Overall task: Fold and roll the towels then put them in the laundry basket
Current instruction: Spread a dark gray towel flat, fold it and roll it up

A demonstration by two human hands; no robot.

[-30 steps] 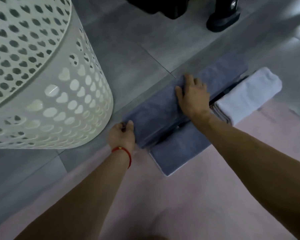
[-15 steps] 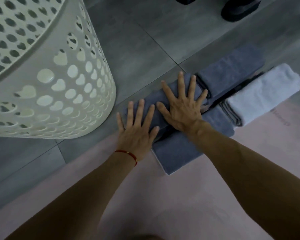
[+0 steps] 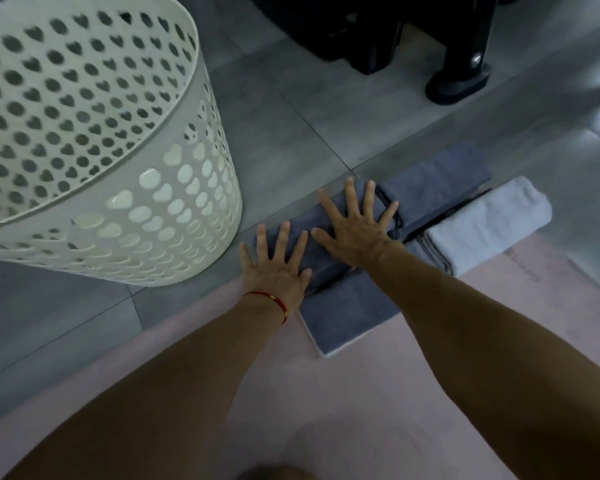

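Note:
A grey-blue towel (image 3: 347,313) lies folded on the floor, partly on a pink mat, with its far part doubled over into a thick fold. My left hand (image 3: 278,268) presses flat on the near left end of that fold, fingers spread. My right hand (image 3: 357,226) presses flat on it just to the right, fingers also spread. A white rolled towel (image 3: 489,223) lies to the right, touching the grey one. The white laundry basket (image 3: 94,174), pierced with heart-shaped holes, stands to the left of my hands.
The pink mat (image 3: 361,403) covers the near floor under my arms. Grey floor tiles (image 3: 291,109) stretch beyond the towels. A dark furniture base and foot (image 3: 458,81) stand at the top right.
One second ago my left hand pinched the towel's left end and my right hand gripped the fold. Both hands now lie flat with spread fingers on the doubled-over towel.

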